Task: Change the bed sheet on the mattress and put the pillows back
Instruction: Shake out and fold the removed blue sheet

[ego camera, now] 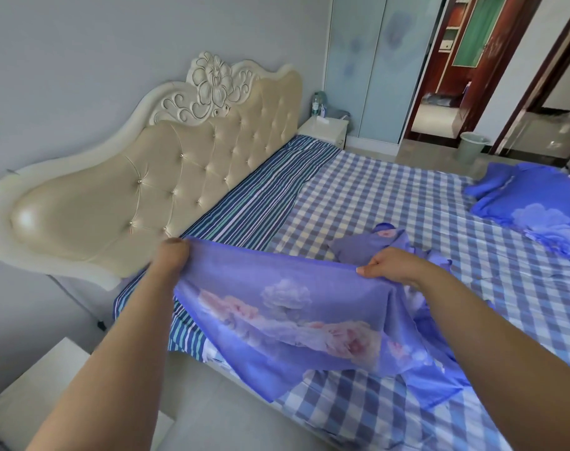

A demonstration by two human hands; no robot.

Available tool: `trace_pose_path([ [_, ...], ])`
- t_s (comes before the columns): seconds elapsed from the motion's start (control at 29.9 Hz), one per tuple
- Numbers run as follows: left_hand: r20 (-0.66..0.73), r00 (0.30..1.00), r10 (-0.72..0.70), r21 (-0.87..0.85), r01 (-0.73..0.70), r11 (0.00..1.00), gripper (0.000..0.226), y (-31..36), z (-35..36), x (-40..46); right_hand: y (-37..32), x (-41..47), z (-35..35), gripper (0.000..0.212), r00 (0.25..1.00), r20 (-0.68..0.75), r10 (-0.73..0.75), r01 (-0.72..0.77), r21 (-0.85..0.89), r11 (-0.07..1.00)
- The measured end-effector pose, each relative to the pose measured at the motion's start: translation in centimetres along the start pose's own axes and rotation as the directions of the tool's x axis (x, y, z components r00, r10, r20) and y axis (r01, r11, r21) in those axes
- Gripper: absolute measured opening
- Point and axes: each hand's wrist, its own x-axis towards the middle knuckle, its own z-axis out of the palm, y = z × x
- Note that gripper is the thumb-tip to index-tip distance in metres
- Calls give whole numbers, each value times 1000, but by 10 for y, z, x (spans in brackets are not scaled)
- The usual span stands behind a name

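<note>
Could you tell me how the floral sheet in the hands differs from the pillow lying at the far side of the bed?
The floral sheet is thin, limp and held up off the bed by the left hand and right hand; the pillow is plump and lies untouched on the checked cover. The sheet sits near the headboard; the pillow lies farther from the headboard. Both share a blue-violet print with pale flowers.

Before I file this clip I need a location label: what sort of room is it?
A home bedroom, most likely. A bed with a tufted headboard fills the view, a nightstand stands beside it, and both hands spread a floral bed sheet over the mattress near a matching pillow.
</note>
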Motion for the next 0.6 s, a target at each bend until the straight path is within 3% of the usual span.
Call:
trace_pose_path([
  [0.03,-11,1000,-17,153,18,988,31,9,13,-8,-6,6,7,44,999,-42,20,-22,-45,999],
  [0.1,-3,982,188,264,-181,948,33,34,46,-42,-27,11,25,46,996,-80,-41,39,-29,999],
  [0.13,67,929,365,241,-370,897,35,48,63,-62,-39,11,33,45,991,-93,-101,104,29,994],
  [0.2,335,729,597,120,-661,741,45,73,87,-98,-58,1,41,37,963,-140,-230,244,99,965],
  [0.27,596,602,531,34,-680,732,57,88,96,-113,-65,-9,39,26,924,-189,-331,351,81,933],
  [0.4,649,564,511,-36,-649,760,81,96,92,-106,-54,-21,27,17,880,-239,-410,469,308,828],
  [0.5,724,525,448,-65,-594,802,64,97,95,-106,-40,-24,31,10,865,-252,-433,498,340,798],
  [0.6,777,513,365,-56,-520,852,46,91,97,-104,-24,-24,41,21,858,-278,-432,512,402,759],
])
